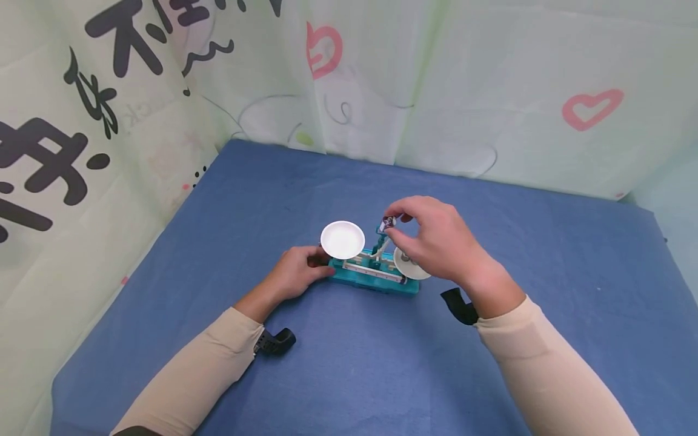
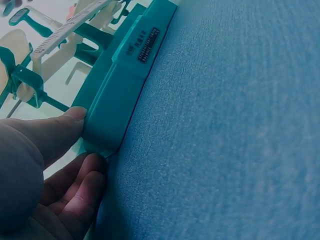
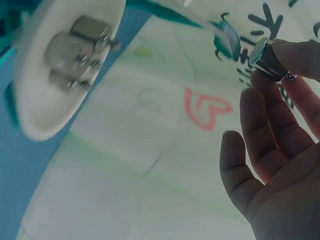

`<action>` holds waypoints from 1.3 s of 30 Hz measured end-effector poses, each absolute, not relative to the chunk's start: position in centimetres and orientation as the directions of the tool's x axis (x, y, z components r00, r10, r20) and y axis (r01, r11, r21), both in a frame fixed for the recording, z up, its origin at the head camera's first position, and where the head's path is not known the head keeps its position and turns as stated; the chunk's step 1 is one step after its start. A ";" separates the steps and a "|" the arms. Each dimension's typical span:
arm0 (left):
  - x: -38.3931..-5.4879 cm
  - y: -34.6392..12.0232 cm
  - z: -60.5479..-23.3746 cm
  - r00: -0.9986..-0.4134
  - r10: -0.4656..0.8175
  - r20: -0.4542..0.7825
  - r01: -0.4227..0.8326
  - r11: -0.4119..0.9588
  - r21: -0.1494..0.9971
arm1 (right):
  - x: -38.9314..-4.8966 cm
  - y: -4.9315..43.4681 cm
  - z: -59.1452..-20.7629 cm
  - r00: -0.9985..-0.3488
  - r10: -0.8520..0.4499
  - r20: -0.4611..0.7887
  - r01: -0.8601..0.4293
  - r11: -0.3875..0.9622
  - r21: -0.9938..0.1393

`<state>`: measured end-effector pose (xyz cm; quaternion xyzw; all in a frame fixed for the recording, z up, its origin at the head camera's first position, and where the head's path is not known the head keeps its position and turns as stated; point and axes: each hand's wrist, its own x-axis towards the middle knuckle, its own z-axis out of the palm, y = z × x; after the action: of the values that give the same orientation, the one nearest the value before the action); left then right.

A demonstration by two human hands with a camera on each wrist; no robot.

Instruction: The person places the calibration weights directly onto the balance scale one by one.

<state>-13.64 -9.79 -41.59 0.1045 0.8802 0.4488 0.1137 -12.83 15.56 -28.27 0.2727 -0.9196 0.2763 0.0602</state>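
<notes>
A teal student balance [image 1: 360, 280] with a white graduated beam [image 2: 70, 30] stands on the blue cloth. My left hand [image 1: 294, 272] grips the left end of its base, thumb [image 2: 75, 114] on the upper edge and fingers curled at the lower edge. Above the balance's middle, my right hand [image 1: 436, 233] pinches a small shiny metal weight [image 3: 270, 61] between thumb and fingertips. Several metal weights [image 3: 65, 52] lie in the right white pan [image 3: 37, 117], which the right hand partly covers in the head view. The left pan [image 1: 342, 240] holds nothing visible and sits higher than the right one.
Blue cloth [image 1: 354, 363] covers the table around the balance. Pale curtains [image 1: 491, 79] with black characters and pink hearts hang behind and at the left. A black wrist mount [image 1: 278, 342] sticks out by the left sleeve, another [image 1: 459, 306] by the right.
</notes>
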 end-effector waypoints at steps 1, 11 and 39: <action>-13.6 -9.8 -41.6 -0.953 0.286 -0.105 0.082 0.574 0.815 | -13.0 15.2 -28.3 -0.839 -0.481 0.255 -0.542 0.695 -0.473; -13.7 -9.8 -41.7 -0.952 0.291 -0.095 0.088 0.556 0.826 | -14.2 12.2 -28.7 -0.820 -0.543 0.181 -0.557 0.685 -0.469; -13.7 -10.0 -41.9 -0.951 0.297 -0.084 0.107 0.570 0.814 | -15.1 9.9 -30.5 -0.777 -0.618 0.122 -0.624 0.730 -0.278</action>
<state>-13.70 -9.97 -41.91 0.1148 0.8797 0.4490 0.1062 -15.14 9.91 -30.55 0.3339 -0.9300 0.1534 0.0107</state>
